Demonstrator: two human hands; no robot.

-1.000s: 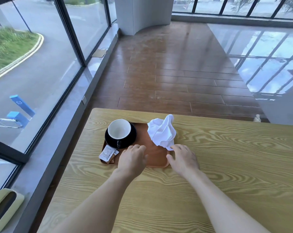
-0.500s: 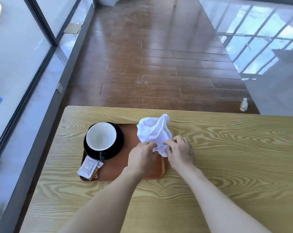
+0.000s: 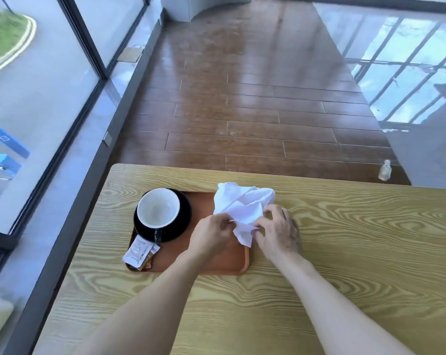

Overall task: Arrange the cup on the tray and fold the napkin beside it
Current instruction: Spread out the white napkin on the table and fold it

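Observation:
A white cup (image 3: pixel 158 209) sits upright on a black saucer (image 3: pixel 177 228) at the left end of the brown tray (image 3: pixel 216 263). A crumpled white napkin (image 3: pixel 242 203) lies over the tray's right far corner and the table beside it. My left hand (image 3: pixel 211 234) pinches the napkin's near left edge. My right hand (image 3: pixel 278 233) pinches its near right edge, with a loose corner hanging between them.
Two sugar sachets (image 3: pixel 139 253) lie at the tray's near left corner. The wooden table (image 3: pixel 357 239) stretches to the right and toward me. A glass wall runs along the left. A small bottle (image 3: pixel 385 170) stands on the floor beyond the table's far edge.
Both hands went from resting near the tray's front to pinching the napkin. The napkin's upright peak has flattened and spread out. The camera view has shifted.

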